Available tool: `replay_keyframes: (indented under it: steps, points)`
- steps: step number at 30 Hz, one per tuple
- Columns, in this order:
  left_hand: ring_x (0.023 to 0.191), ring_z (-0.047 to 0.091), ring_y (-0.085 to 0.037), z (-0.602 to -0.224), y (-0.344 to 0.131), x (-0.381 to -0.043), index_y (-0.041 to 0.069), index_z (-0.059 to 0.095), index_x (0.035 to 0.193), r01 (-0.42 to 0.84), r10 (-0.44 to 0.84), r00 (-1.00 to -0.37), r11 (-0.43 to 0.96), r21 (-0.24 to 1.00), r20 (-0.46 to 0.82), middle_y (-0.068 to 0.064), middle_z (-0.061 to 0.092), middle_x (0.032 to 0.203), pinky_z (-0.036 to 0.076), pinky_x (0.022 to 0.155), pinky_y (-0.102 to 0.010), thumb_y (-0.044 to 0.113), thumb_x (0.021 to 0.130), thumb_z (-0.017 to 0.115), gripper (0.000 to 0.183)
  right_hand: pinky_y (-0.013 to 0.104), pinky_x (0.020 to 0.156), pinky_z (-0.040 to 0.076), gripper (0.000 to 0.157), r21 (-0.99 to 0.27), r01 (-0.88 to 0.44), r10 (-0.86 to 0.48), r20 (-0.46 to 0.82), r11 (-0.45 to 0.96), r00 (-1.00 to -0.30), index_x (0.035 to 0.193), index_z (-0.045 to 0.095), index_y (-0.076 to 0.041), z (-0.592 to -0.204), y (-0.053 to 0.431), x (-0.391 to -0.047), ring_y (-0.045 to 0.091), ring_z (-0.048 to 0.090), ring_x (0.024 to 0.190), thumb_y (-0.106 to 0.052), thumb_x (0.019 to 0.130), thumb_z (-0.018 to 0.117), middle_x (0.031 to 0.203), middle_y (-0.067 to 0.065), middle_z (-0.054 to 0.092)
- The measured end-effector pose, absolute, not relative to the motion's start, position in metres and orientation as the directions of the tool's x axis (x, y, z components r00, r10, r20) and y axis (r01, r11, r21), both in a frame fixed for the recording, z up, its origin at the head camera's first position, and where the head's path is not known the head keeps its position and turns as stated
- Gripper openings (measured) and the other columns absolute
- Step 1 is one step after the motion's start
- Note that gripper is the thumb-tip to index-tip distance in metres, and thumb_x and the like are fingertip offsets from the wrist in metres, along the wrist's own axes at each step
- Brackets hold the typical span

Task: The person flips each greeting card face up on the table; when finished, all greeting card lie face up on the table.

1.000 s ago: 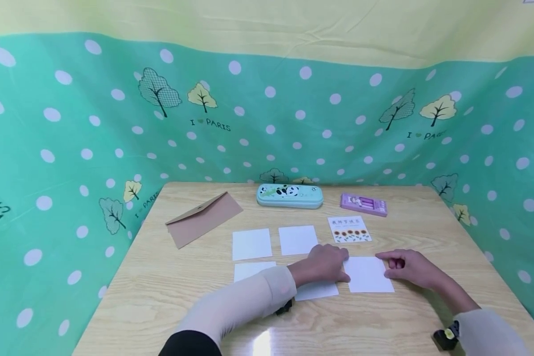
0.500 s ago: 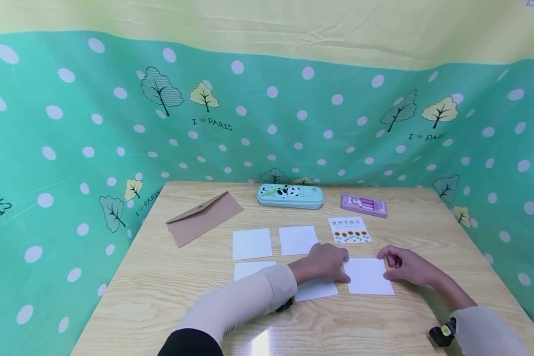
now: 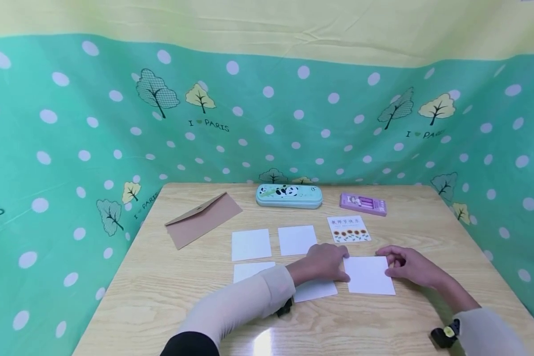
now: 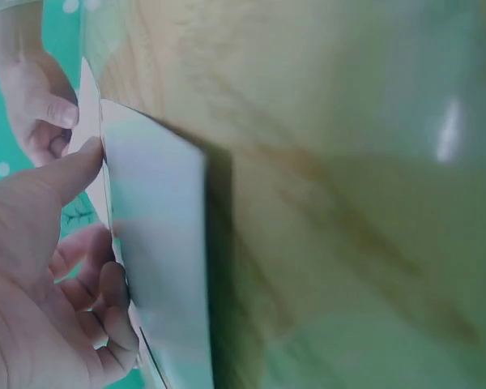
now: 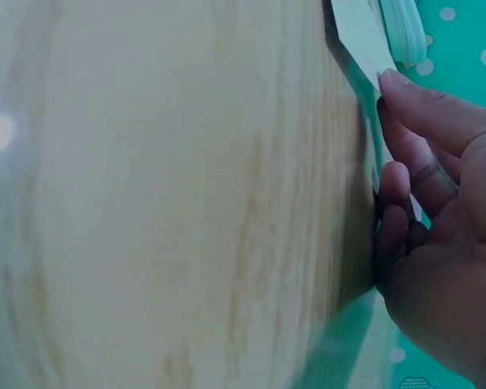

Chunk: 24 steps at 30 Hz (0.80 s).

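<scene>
A blank white card (image 3: 368, 277) lies on the table between my two hands, nearly square to me. My left hand (image 3: 324, 262) reaches across to its left side, thumb and index fingertips spread along that edge. At the upper right corner, my right hand (image 3: 411, 267) pinches the card between thumb and index finger; the right wrist view shows the thumb tip (image 5: 391, 79) right on the corner. Under my left wrist is another white card (image 3: 315, 290), partly covered. Its broad face also fills the middle of the left wrist view, beside my left thumb (image 4: 81, 166).
More blank cards (image 3: 251, 244) lie in rows to the left. A printed sunflower card (image 3: 349, 229) sits just behind the hands. Farther back are a panda pencil case (image 3: 289, 196), a purple box (image 3: 363, 204) and a brown envelope (image 3: 203, 220).
My right index finger has drawn in from stretched out to more bent at the card's corner. The card has shifted very slightly toward me. My left hand has barely moved.
</scene>
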State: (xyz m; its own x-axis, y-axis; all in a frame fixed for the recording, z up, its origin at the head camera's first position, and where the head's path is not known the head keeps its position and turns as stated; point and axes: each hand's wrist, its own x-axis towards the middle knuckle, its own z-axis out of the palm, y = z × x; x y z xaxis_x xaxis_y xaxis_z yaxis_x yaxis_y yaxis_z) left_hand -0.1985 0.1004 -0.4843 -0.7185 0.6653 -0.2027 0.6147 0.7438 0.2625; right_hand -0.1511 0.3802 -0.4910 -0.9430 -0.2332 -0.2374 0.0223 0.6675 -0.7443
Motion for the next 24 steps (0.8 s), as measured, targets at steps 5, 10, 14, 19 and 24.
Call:
replay_keyframes:
  steps: [5,10,14,19,24]
  points:
    - [0.105,0.065,-0.007,-0.489,0.101,-0.2,0.033,0.061,0.134,0.6,0.659,-0.731,0.745,0.292,-0.177,0.014,0.069,0.121,0.049,0.073,-0.023,0.059,0.083,0.077,0.059,0.024,0.065,0.042,0.047,-0.726,0.004,-0.24,-0.233,0.688,-0.943,0.134,0.063,-0.007,-0.487,0.381,-0.152,0.012,0.049,0.078,-0.013,0.09,0.076,0.092,0.007,0.054]
    - [0.098,0.065,-0.006,-0.489,0.101,-0.206,0.03,0.065,0.125,0.547,0.622,-0.761,0.768,0.334,-0.183,0.012,0.07,0.113,0.051,0.071,-0.024,0.056,0.084,0.077,0.05,0.024,0.063,0.044,0.041,-0.725,-0.015,-0.222,-0.191,0.689,-0.956,0.13,0.064,-0.009,-0.483,0.379,-0.15,0.013,0.05,0.077,-0.014,0.09,0.075,0.092,0.008,0.055]
    - [0.084,0.061,-0.004,-0.486,0.098,-0.211,0.032,0.074,0.108,0.537,0.633,-0.749,0.753,0.38,-0.195,0.015,0.071,0.096,0.048,0.064,-0.023,0.052,0.089,0.074,0.027,0.024,0.063,0.045,0.042,-0.709,-0.035,-0.201,-0.152,0.704,-0.968,0.132,0.062,-0.008,-0.478,0.376,-0.15,0.012,0.05,0.077,-0.013,0.091,0.074,0.092,0.007,0.055]
    - [0.066,0.053,-0.001,-0.481,0.095,-0.213,0.035,0.079,0.099,0.569,0.677,-0.722,0.698,0.434,-0.142,0.019,0.063,0.071,0.04,0.056,-0.019,0.044,0.097,0.066,0.015,0.024,0.062,0.044,0.036,-0.67,-0.051,-0.183,-0.128,0.741,-0.975,0.128,0.064,-0.005,-0.472,0.375,-0.15,0.01,0.05,0.075,-0.015,0.094,0.072,0.089,0.004,0.058]
    - [0.054,0.042,-0.003,-0.475,0.091,-0.215,0.025,0.078,0.088,0.604,0.718,-0.695,0.62,0.5,-0.05,0.013,0.048,0.056,0.031,0.051,-0.017,0.035,0.101,0.063,0.023,0.023,0.061,0.043,0.016,-0.625,-0.107,-0.183,-0.058,0.774,-0.981,0.108,0.073,-0.009,-0.465,0.376,-0.151,0.007,0.05,0.071,-0.021,0.098,0.068,0.083,0.002,0.062]
